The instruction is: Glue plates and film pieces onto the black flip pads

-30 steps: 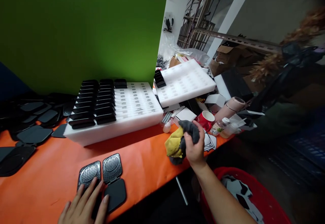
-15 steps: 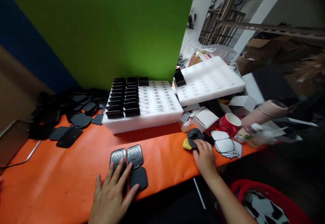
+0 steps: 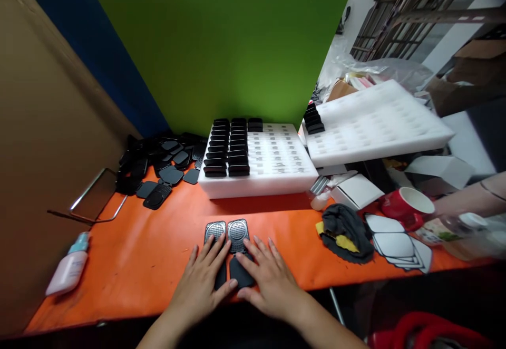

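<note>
The left hand (image 3: 201,288) lies palm down with fingers spread, clasping nothing, its fingertips over the left hinged case (image 3: 215,229) and hiding most of its lower leaf. The right hand (image 3: 272,280) is likewise flat and spread, closed on nothing, its index finger and thumb over the lower leaf of the right hinged case (image 3: 237,235). Both cases lie unfolded side by side in front of the white foam block (image 3: 261,185), long axes running roughly towards it. From the hands, the ridged upper leaves lie forward, on the block's side; each hand is nearer the case on its own side.

From left to right around the block: a pump bottle (image 3: 67,272) far to its left and nearer the person; a heap of dark cases (image 3: 169,175) just left of it; black pieces (image 3: 238,146) standing in rows in its left part; a grey and yellow cloth (image 3: 346,233) to its front right; white-faced plates (image 3: 395,243) beyond the cloth; and a red mug (image 3: 409,206) farther right.
</note>
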Demonstrator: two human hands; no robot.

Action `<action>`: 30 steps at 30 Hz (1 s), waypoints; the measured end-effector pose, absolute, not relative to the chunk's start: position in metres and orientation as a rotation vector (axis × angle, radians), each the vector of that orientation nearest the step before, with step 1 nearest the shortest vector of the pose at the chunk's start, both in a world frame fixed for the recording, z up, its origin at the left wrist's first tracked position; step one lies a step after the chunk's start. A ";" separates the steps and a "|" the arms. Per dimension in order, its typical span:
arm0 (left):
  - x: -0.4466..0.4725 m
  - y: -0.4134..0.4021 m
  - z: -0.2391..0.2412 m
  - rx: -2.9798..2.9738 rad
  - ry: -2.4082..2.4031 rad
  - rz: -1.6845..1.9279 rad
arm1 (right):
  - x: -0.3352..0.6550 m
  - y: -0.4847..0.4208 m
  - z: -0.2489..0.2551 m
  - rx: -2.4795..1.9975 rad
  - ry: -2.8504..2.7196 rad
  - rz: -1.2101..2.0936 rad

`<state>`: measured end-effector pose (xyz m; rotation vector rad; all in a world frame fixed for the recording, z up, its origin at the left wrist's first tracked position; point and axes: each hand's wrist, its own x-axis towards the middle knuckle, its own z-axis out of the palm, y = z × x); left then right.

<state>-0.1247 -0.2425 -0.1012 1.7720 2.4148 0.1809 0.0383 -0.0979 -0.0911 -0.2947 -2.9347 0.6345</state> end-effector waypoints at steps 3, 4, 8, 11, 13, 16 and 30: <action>-0.133 -0.245 -0.099 1.836 2.347 0.184 | 0.025 -0.105 -0.093 -0.365 -2.967 0.705; -0.135 -0.246 -0.098 1.853 2.334 0.193 | 0.023 -0.106 -0.094 -0.385 -2.966 0.715; -0.142 -0.247 -0.096 1.891 2.303 0.211 | 0.020 -0.111 -0.099 -0.406 -2.963 0.727; -0.144 -0.247 -0.092 1.894 2.282 0.194 | 0.020 -0.114 -0.101 -0.405 -2.962 0.723; -0.144 -0.247 -0.090 1.888 2.275 0.193 | 0.020 -0.114 -0.102 -0.400 -2.955 0.716; -0.145 -0.248 -0.087 1.885 2.255 0.221 | 0.022 -0.113 -0.104 -0.389 -2.944 0.701; -0.141 -0.250 -0.085 1.799 2.251 0.260 | 0.023 -0.114 -0.107 -0.380 -2.911 0.660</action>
